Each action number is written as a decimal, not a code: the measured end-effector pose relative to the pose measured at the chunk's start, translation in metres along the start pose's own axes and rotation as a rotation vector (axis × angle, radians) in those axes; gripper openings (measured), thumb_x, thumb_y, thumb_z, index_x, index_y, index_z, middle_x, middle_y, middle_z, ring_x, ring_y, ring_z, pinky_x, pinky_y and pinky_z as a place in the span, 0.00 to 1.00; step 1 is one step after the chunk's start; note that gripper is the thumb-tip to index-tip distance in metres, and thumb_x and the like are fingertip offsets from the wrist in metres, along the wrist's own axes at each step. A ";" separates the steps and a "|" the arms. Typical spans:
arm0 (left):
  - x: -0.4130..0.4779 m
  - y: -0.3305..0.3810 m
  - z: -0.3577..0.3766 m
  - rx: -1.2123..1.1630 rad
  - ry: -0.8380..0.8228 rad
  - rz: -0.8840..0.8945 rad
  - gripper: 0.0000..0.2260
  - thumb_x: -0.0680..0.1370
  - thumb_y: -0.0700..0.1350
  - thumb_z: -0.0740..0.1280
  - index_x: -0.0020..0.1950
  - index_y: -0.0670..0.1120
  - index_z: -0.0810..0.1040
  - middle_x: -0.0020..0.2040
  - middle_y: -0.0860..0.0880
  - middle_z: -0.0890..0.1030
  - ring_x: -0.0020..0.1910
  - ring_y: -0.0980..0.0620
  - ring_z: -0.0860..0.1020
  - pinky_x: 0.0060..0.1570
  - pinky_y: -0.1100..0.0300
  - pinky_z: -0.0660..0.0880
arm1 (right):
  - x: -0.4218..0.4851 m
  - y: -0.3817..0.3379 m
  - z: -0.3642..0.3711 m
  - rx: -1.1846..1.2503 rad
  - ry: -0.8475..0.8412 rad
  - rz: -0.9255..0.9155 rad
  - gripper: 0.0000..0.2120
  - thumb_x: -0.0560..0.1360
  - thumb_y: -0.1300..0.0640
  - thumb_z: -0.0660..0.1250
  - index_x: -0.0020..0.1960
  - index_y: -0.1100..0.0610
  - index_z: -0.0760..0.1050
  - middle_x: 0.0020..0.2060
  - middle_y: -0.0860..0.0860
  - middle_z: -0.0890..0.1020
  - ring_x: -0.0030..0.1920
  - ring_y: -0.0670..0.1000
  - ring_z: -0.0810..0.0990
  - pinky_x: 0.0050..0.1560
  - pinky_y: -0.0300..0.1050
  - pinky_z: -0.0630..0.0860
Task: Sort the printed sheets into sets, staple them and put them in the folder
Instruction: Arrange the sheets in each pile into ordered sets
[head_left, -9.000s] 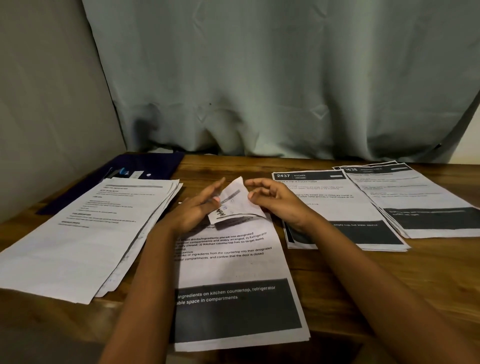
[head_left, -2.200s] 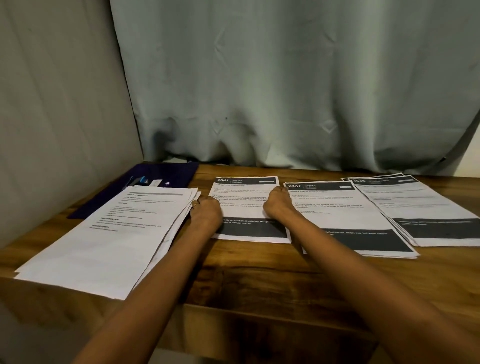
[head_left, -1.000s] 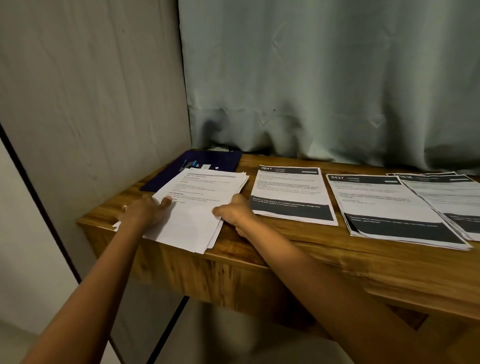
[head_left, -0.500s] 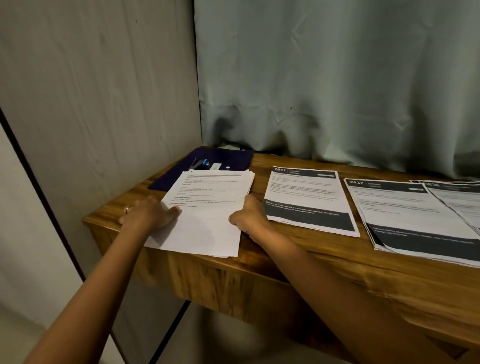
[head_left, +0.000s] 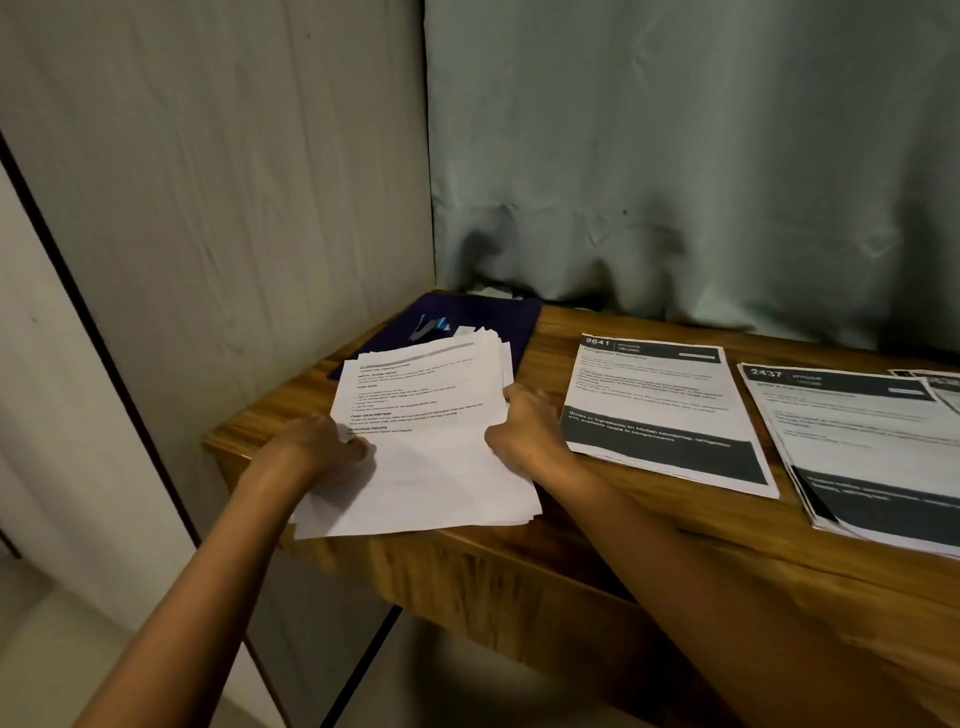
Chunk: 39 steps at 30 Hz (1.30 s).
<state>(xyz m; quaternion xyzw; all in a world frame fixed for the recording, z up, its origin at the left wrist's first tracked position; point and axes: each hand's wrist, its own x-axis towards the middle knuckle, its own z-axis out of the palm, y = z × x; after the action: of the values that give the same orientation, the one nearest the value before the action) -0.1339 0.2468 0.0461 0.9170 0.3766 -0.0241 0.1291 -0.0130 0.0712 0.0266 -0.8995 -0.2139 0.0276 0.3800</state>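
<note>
A thick stack of white printed sheets lies at the left end of the wooden table, its near edge over the table's front edge. My left hand grips the stack's left side and my right hand grips its right side. Behind the stack lies a dark blue folder with a small stapler on it. To the right lie a set headed 2641 and a set headed 2437, both flat.
A grey wall panel stands close on the left of the table. A pale curtain hangs behind it. Another printed set shows at the far right edge, partly cut off.
Both hands have squared the white stack and pulled it nearer, so it hangs over the front edge. The view has shifted a little to the left. The sets on the right have stayed put.
</note>
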 end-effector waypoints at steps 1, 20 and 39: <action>-0.001 0.000 0.000 0.000 -0.003 0.005 0.25 0.81 0.55 0.59 0.71 0.41 0.65 0.68 0.41 0.72 0.63 0.44 0.73 0.48 0.60 0.66 | 0.001 -0.001 0.002 -0.043 0.013 -0.008 0.24 0.71 0.64 0.68 0.66 0.58 0.69 0.64 0.55 0.70 0.66 0.59 0.67 0.64 0.53 0.71; -0.022 0.010 0.016 -0.066 0.080 0.113 0.40 0.75 0.67 0.60 0.79 0.48 0.49 0.79 0.46 0.51 0.77 0.40 0.52 0.72 0.43 0.56 | 0.010 0.015 0.008 0.104 0.266 -0.072 0.07 0.76 0.61 0.68 0.54 0.58 0.77 0.46 0.53 0.82 0.46 0.52 0.81 0.45 0.44 0.79; 0.023 0.051 0.019 -0.619 0.219 0.344 0.31 0.80 0.55 0.60 0.78 0.47 0.52 0.78 0.45 0.56 0.75 0.42 0.59 0.71 0.46 0.61 | 0.001 0.018 0.011 0.030 0.181 -0.247 0.10 0.75 0.68 0.65 0.52 0.56 0.75 0.49 0.53 0.81 0.48 0.51 0.80 0.48 0.46 0.81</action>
<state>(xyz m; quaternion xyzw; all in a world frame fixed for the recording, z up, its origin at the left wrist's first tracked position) -0.0808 0.2234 0.0356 0.8815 0.2178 0.2116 0.3615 -0.0076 0.0682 0.0065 -0.8593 -0.2876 -0.0975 0.4115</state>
